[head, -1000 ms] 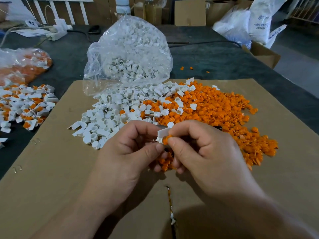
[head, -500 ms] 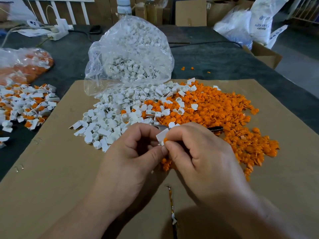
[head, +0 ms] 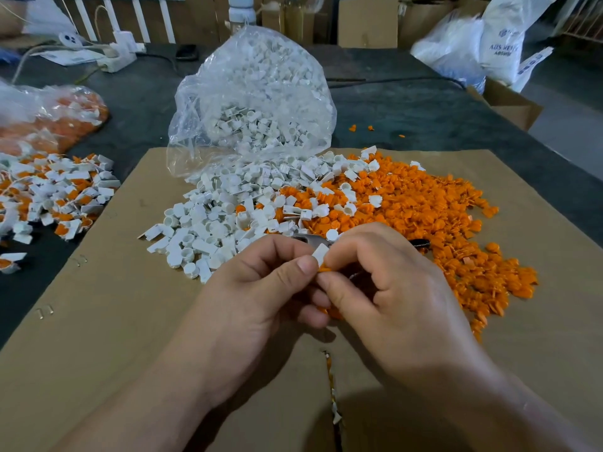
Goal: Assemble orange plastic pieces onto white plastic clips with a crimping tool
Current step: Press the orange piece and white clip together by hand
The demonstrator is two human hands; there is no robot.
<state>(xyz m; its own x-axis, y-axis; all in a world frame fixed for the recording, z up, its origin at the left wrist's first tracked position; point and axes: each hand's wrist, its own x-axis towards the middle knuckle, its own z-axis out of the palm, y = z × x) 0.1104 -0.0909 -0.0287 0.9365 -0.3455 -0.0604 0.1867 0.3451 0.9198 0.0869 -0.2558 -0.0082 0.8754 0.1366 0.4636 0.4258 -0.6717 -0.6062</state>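
A dark grey table (head: 408, 112) reaches far back. Behind it stand brown cardboard boxes (head: 367, 22), with a white railing (head: 137, 14) far left and white sacks (head: 502, 44) far right.

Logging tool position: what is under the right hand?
The crimping tool: its metal end shows left of the right hand, its dark handle tip right. Its middle is covered. That hand pinches an orange piece.

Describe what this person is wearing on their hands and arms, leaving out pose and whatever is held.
Nothing is worn. The left hand and right hand have no gloves, rings or wristbands, and no watch shows. The visible nails are short and unpainted. The forearms are uncovered down to the frame's bottom edge, with no sleeves, cuffs or markings in view.
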